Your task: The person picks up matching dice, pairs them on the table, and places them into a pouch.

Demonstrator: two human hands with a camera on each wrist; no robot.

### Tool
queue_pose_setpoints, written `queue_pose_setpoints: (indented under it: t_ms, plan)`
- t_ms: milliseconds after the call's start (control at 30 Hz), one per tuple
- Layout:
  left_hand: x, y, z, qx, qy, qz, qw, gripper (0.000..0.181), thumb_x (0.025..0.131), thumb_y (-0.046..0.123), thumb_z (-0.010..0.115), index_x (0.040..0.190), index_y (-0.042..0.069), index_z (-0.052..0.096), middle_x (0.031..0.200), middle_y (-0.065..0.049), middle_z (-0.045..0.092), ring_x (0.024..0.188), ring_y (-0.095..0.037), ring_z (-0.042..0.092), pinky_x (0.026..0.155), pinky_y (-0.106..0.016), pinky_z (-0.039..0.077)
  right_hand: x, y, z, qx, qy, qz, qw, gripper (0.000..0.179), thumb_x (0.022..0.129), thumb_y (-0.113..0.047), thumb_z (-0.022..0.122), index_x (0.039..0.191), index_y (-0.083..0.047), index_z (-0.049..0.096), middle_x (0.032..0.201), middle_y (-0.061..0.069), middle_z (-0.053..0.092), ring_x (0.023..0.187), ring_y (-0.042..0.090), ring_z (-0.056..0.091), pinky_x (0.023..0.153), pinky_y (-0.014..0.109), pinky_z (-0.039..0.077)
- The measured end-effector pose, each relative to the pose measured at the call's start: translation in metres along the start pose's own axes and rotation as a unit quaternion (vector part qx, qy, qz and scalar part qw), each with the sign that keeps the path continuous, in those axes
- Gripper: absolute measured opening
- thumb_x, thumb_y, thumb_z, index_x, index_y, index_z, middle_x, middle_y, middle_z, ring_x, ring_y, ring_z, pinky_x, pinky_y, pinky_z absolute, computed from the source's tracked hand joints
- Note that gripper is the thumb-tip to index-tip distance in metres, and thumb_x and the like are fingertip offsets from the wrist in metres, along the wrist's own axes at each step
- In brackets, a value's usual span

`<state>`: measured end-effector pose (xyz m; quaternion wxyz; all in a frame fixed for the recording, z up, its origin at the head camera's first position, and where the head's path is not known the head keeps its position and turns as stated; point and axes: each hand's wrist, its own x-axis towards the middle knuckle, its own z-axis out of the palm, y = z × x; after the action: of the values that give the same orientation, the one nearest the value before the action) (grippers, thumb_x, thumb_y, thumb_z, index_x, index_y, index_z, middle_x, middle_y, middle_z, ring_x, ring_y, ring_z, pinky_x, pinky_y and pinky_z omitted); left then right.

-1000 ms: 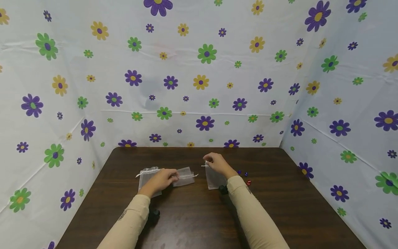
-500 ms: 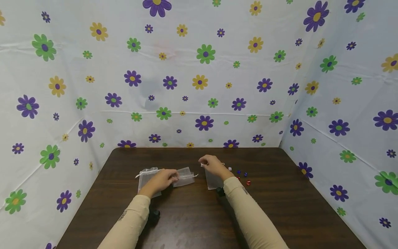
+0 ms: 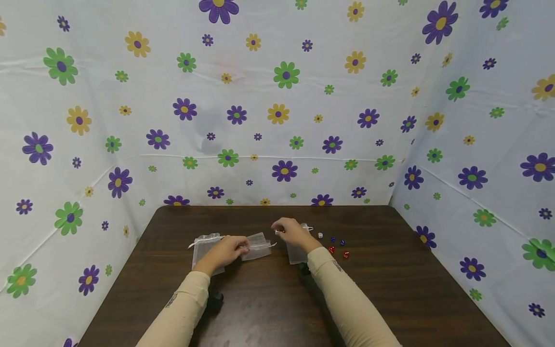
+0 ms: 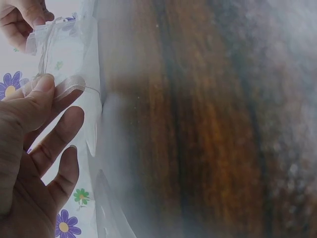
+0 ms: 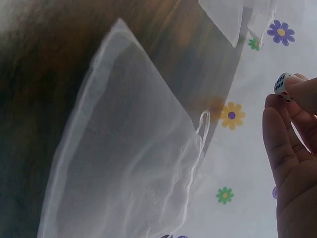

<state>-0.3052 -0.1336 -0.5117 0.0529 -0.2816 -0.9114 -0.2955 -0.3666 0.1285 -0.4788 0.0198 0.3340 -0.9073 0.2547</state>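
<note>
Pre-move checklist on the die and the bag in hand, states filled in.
1. Right hand pinches white cube-shaped die with coloured dots: ok.
2. Left hand pinches white sheer fabric drawstring bag: ok.
3. That bag held open: cannot tell.
4. Held die inside that bag: not ok, outside.
5. Two red cubic dice, two blue cubic dice, another white die visible on brown wooden table: ok.

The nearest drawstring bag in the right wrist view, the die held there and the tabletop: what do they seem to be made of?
Drawstring bag: sheer fabric, probably synthetic organza; the darker surface shows through it.
Die in the right hand: likely plastic; smooth, opaque white faces.
Tabletop: dark brown, slight sheen, grain-like streaks; real wood or laminate, I can't tell.
</note>
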Motion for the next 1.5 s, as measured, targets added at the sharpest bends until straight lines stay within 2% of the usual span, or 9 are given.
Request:
queue_pose_setpoints:
  t_ms: [233,467,700,1033,1300,1500]
  plan:
    - [0.001,0.0,0.0,0.008,-0.003,0.003,1.0,0.008,0.097,0.016,0.069,0.098,0.008,0.07,0.08,0.01,0.067,0.07,-0.004,0.056,0.07,-0.034,0.051,0.001,-0.004,0.003,-0.001,0.002,-0.017,0.9999,0.02,0.094,0.003,0.067,0.114,0.003,0.071,0.107,0.013,0.07,0.099,0.026,0.066,0.088,0.04,0.054]
    - [0.0,0.0,0.0,0.0,-0.002,0.007,1.0,0.004,0.096,0.013,0.07,0.099,0.01,0.071,0.083,0.008,0.069,0.072,-0.004,0.06,0.072,-0.036,0.054,0.003,-0.007,0.005,-0.005,0.001,-0.03,0.9995,0.02,0.094,0.003,0.068,0.114,0.004,0.07,0.107,0.013,0.07,0.098,0.025,0.066,0.088,0.039,0.054]
    - [0.001,0.003,0.0,0.003,-0.01,-0.007,0.9999,0.005,0.097,0.015,0.07,0.1,0.011,0.071,0.083,0.01,0.069,0.071,-0.003,0.06,0.073,-0.036,0.054,0.005,-0.014,0.001,-0.007,-0.004,-0.033,0.9994,0.02,0.094,0.001,0.069,0.114,0.0,0.071,0.107,0.012,0.07,0.098,0.023,0.066,0.088,0.036,0.054]
    - [0.001,0.004,-0.001,-0.004,-0.006,-0.004,1.0,0.011,0.098,0.018,0.069,0.098,0.007,0.071,0.082,0.009,0.068,0.071,-0.003,0.059,0.071,-0.034,0.053,0.005,-0.027,-0.001,0.005,-0.01,-0.057,0.9983,0.022,0.094,0.003,0.068,0.116,0.0,0.07,0.11,0.012,0.07,0.101,0.023,0.067,0.09,0.036,0.054]
    - [0.001,0.003,0.001,-0.002,-0.004,-0.003,1.0,0.006,0.097,0.014,0.069,0.098,0.008,0.071,0.083,0.007,0.069,0.071,-0.004,0.059,0.071,-0.034,0.053,0.004,-0.033,-0.001,0.014,-0.048,-0.04,0.998,0.023,0.096,0.0,0.068,0.119,-0.002,0.071,0.111,0.008,0.07,0.103,0.02,0.066,0.091,0.034,0.053]
    - [0.002,0.003,0.001,0.002,-0.004,-0.002,1.0,0.007,0.097,0.015,0.069,0.098,0.009,0.07,0.083,0.007,0.069,0.072,-0.005,0.06,0.071,-0.034,0.053,0.003,-0.036,-0.001,-0.001,-0.058,-0.034,0.9977,0.023,0.097,-0.002,0.068,0.119,-0.005,0.071,0.112,0.006,0.07,0.105,0.019,0.066,0.093,0.034,0.053]
